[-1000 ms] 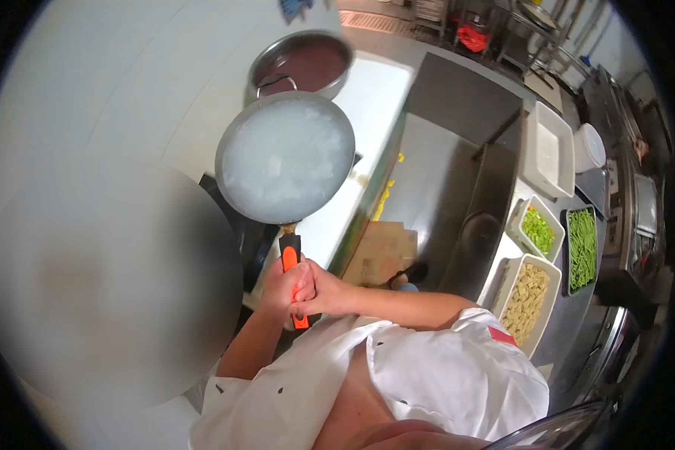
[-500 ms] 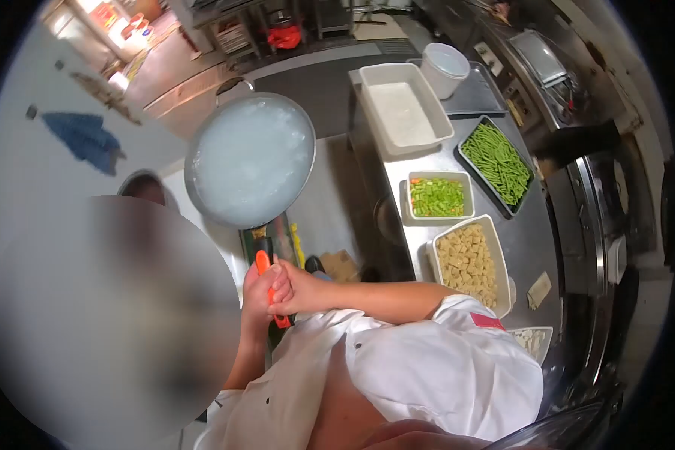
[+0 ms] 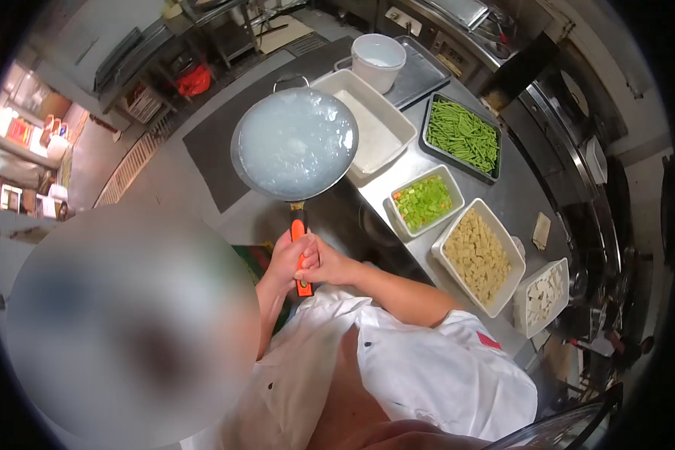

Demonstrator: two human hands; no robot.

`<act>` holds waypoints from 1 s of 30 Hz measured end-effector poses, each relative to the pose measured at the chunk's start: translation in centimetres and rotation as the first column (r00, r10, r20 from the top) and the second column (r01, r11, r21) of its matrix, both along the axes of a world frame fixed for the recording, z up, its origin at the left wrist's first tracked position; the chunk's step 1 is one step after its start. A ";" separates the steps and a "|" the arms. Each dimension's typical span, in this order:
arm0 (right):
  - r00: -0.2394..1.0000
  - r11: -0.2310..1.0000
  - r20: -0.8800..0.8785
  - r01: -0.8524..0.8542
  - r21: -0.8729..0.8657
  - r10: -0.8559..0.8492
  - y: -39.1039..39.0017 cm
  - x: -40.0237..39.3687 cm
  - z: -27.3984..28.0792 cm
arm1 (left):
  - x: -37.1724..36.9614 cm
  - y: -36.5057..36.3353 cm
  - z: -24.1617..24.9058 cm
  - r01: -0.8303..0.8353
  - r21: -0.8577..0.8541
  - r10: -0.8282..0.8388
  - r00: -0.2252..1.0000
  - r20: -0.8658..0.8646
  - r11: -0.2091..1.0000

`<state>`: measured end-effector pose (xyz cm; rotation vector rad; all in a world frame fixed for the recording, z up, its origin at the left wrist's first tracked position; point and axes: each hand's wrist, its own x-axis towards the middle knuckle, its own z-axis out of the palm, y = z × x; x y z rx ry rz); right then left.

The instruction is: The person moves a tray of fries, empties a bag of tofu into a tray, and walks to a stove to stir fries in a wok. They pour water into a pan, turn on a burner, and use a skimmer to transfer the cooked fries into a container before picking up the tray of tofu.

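A wide pan [image 3: 296, 139] full of cloudy, pale liquid hangs in front of me, its helper loop at the far side. Its rim overlaps the near-left edge of a white rectangular tub [image 3: 375, 131]; contact between them cannot be made out. Both my hands are wrapped round the pan's orange and black handle [image 3: 298, 223]. My left hand [image 3: 283, 259] grips from the left, and my right hand [image 3: 324, 264] closes over it from the right, fingers overlapping. The handle's end sticks out below them.
The steel counter [image 3: 529, 202] at right bears a white bucket [image 3: 379, 64], a tray of green beans [image 3: 461, 139], a tub of chopped green vegetables [image 3: 425, 202], a tub of tan cubes [image 3: 478, 259] and a tub of white pieces [image 3: 544, 296]. A blurred patch covers the lower left.
My view has turned, and the pan in both hands has swung to the right, from over the floor to the counter's edge beside the white tub. The liquid's surface now ripples and shines.
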<state>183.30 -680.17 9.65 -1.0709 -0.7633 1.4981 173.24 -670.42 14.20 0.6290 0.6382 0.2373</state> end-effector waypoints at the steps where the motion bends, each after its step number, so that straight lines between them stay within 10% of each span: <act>1: 1.000 1.000 0.004 0.028 0.006 -0.028 0.7 0.8 -0.4 | 1.0 0.9 -0.3 0.014 -0.002 -0.014 1.000 -0.005 1.000; 30: 0.941 0.987 -0.335 0.084 0.136 -0.034 3.9 9.1 -1.3 | 11.5 3.7 2.3 0.068 0.151 -0.007 0.928 -0.372 0.986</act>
